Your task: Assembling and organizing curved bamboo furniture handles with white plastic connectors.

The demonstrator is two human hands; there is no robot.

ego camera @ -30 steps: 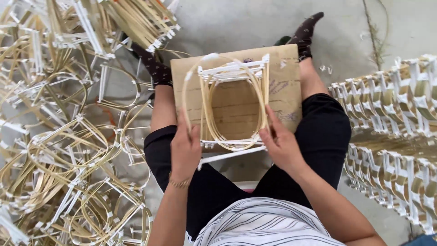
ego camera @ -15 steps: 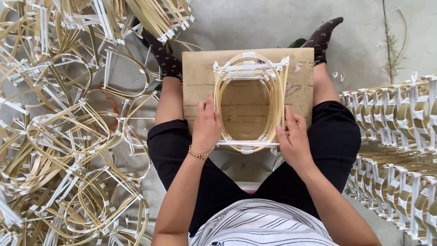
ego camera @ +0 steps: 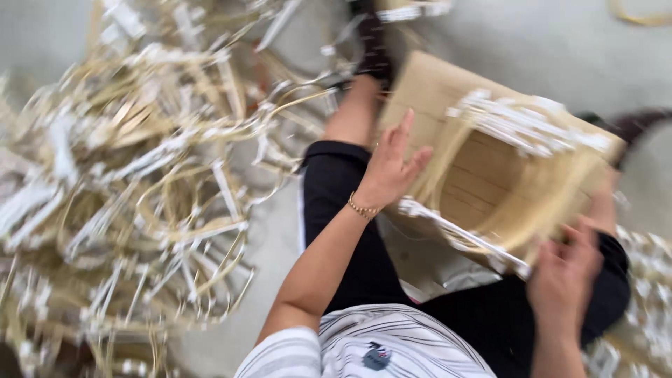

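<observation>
Left fingers (ego camera: 409,143) spread open; blurred right fingers (ego camera: 570,241) seemingly gripping bamboo frame (ego camera: 532,210).

Grey concrete floor (ego camera: 546,42), heap of bamboo frames (ego camera: 140,196) left, soft daylight, motion blur

The bamboo frame (ego camera: 521,182) is a basket-like skeleton of pale yellow strips bent into an oval hoop, bound at two opposite ends by rows of short white strips. It lies tilted across a flat wooden board (ego camera: 427,94) that rests on the seated person's lap. One white-bound end sits toward the upper right; the other runs along the near lower edge. The board is light brown with visible plank lines, and shows through the open hoop. Motion blur hides the finer detail of the bindings.
</observation>
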